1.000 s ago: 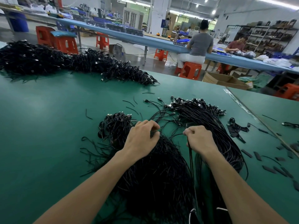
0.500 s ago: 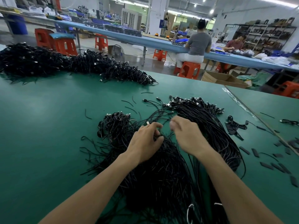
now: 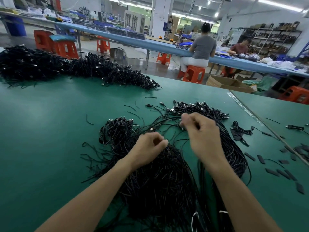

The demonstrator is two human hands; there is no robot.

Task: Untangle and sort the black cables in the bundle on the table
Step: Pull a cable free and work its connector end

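On table (image 3: 50, 131), cables (image 3: 158, 181) pinched in fingers (image 3: 163, 143), left hand (image 3: 147, 149), right hand (image 3: 202, 134)

Far left: cable heap (image 3: 75, 69), long, dense, well apart from the work area. Right side: flat black strips (image 3: 260, 159) scattered loose. Behind: long blue bench (image 3: 150, 43) running across the room. One person in a grey top (image 3: 204, 46) sits at it on an orange stool (image 3: 194, 73), back to camera; a second person (image 3: 240, 48) sits on its far side. Cardboard box (image 3: 229, 83) on the floor near the stool. More orange stools (image 3: 65, 49) at left. Floor fan (image 3: 120, 53) under the bench. Stocked shelves (image 3: 267, 37) at the right wall.
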